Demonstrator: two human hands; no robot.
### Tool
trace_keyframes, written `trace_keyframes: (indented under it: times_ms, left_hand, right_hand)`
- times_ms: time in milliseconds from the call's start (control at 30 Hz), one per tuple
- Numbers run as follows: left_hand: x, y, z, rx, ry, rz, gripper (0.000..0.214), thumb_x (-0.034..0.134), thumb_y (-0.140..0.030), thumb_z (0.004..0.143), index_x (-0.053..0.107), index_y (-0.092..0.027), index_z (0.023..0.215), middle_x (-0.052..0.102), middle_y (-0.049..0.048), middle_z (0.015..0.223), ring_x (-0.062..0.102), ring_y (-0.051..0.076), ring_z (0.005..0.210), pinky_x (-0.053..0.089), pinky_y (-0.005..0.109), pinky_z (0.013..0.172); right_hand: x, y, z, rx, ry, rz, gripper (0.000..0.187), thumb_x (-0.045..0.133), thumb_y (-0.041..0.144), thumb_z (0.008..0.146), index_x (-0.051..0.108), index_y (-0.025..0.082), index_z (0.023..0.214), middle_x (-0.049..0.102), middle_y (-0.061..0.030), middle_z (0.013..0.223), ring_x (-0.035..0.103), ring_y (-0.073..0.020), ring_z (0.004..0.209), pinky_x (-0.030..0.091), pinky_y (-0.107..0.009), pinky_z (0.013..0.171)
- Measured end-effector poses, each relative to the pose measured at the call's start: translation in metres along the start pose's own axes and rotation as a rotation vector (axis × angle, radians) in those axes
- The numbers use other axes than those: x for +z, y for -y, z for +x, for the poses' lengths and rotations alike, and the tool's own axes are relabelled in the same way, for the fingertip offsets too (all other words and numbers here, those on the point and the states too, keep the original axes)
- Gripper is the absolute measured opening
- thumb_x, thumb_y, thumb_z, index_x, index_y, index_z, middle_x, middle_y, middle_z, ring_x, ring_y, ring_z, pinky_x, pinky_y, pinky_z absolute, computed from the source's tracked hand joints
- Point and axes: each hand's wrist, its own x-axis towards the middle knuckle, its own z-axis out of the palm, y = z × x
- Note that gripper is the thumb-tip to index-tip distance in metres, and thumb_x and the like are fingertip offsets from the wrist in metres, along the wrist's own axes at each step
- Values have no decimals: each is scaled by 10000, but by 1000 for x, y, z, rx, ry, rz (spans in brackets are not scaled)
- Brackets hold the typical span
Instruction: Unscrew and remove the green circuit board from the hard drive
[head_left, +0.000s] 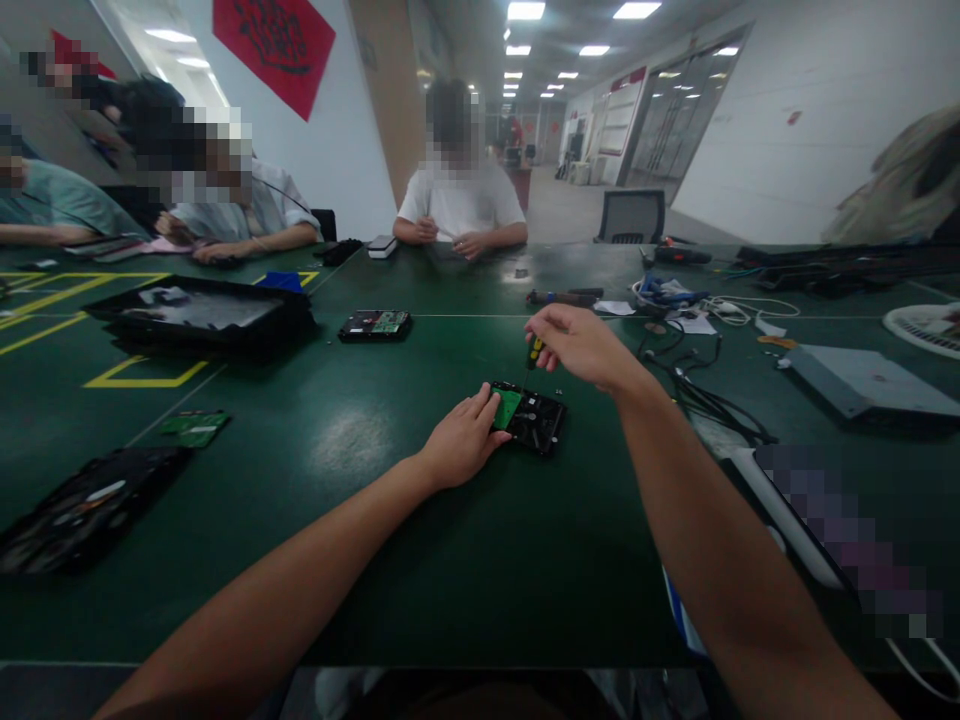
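Now your left hand (465, 442) lays spread fingers on the hard drive (536, 420) at the middle of the worktop (360, 570); your right hand (581, 345) pinches a yellow-black screwdriver (534, 352) just above it; print too small to read

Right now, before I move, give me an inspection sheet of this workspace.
Surface: dark green table, yellow tape markings at left.
Job's things: hard drive, green board up; screwdriver above it.
Clutter: second drive, black tray, loose circuit board.
Hands: left hand flat on the hard drive; right hand gripping the screwdriver.
Cables: black cables beside the right forearm.
Surroundings: person in white shirt seated opposite, others at left.
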Motion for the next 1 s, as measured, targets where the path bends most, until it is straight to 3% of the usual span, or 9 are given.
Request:
trace_keyframes:
  times_ms: [133, 333, 533, 633, 733, 900, 1000]
  left_hand:
    - [-3, -1, 0, 10, 5, -24, 542, 427, -482, 1052, 443, -161, 1489, 245, 237, 1665, 389, 354, 1488, 366, 494, 1189]
    - [-7, -2, -1, 42, 17, -25, 468, 437, -456, 1054, 479, -218, 1454, 258, 216, 1662, 383, 367, 1488, 383, 524, 1169]
    - [-9, -4, -1, 73, 24, -14, 451, 430, -418, 1062, 475, -292, 1492, 225, 172, 1680, 404, 371, 1471, 389, 545, 1157]
    - [-8, -4, 0, 65, 30, -16, 448, 432, -399, 1063, 471, -325, 1503, 197, 162, 1688, 421, 376, 1458, 391, 552, 1153]
    - [-7, -4, 0, 66, 26, -18, 438, 429, -391, 1065, 480, -321, 1494, 187, 163, 1691, 417, 376, 1460, 394, 555, 1150]
    - [-7, -4, 0, 79, 22, -10, 411, 437, -370, 1065, 495, -299, 1466, 186, 176, 1691, 403, 374, 1470, 397, 559, 1144]
    - [-7, -4, 0, 74, 19, -10, 410, 442, -379, 1063, 499, -289, 1459, 192, 189, 1686, 397, 381, 1473, 393, 558, 1146]
  right_hand:
    - [0, 0, 1, 34, -20, -35, 199, 511, 313, 1006, 665, 187, 1022, 704, -38, 777, 646, -136, 603, 500, -254, 555]
    - [-4, 5, -3, 38, -134, -232, 197, 593, 342, 943, 692, 176, 902, 705, -45, 756, 625, -149, 603, 452, -297, 608]
    - [-2, 6, -4, -21, -60, -150, 218, 572, 378, 966, 669, 188, 922, 729, -52, 849, 621, -120, 557, 463, -279, 576]
    - [-1, 3, -2, 2, -29, -79, 247, 532, 390, 988, 661, 187, 933, 716, -57, 798, 642, -135, 578, 486, -271, 557]
    - [-1, 2, -1, 63, -30, -48, 225, 489, 319, 988, 665, 182, 960, 712, -64, 779, 647, -146, 581, 492, -273, 541]
    - [-3, 5, -1, 33, -75, -149, 188, 536, 273, 930, 697, 183, 965, 745, -74, 948, 623, -132, 610, 460, -279, 563]
    - [-3, 5, -2, 36, -81, -166, 217, 514, 260, 924, 712, 184, 970, 740, -60, 876, 611, -136, 603, 441, -281, 574]
